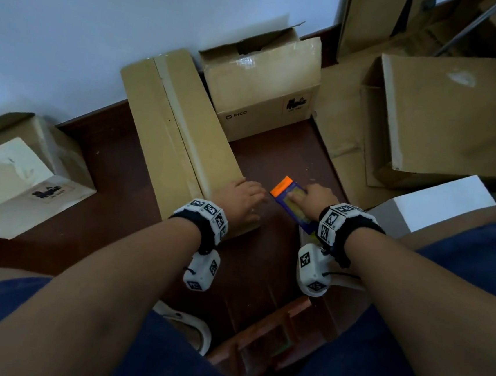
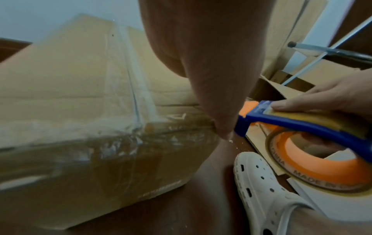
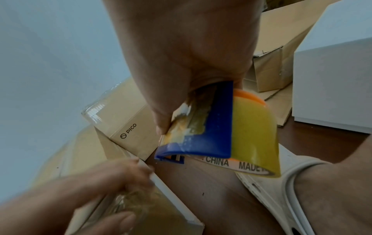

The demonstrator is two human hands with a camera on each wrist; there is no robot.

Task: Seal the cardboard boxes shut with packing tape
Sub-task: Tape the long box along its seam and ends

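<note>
A long cardboard box [image 1: 174, 126] lies on the dark wood floor, with clear tape along its top seam and across its near end. My left hand [image 1: 241, 199] lies over that near right corner, its thumb [image 2: 211, 95] pressing the taped edge and its fingers [image 3: 112, 179] draped over crinkled tape on the end face. Just right of the box, my right hand [image 1: 315, 199] grips a blue and orange tape dispenser [image 1: 292, 202] holding a yellowish tape roll [image 3: 255, 135]. The dispenser [image 2: 292, 125] hangs above the floor, a little apart from the box.
A PICO box [image 1: 261, 98] with loose flaps stands against the wall behind. Opened cardboard boxes [image 1: 447, 116] and a white box [image 1: 439, 206] crowd the right. More boxes [image 1: 14, 177] sit left. My white clogs [image 2: 261, 190] flank a reddish wooden stool [image 1: 272, 335].
</note>
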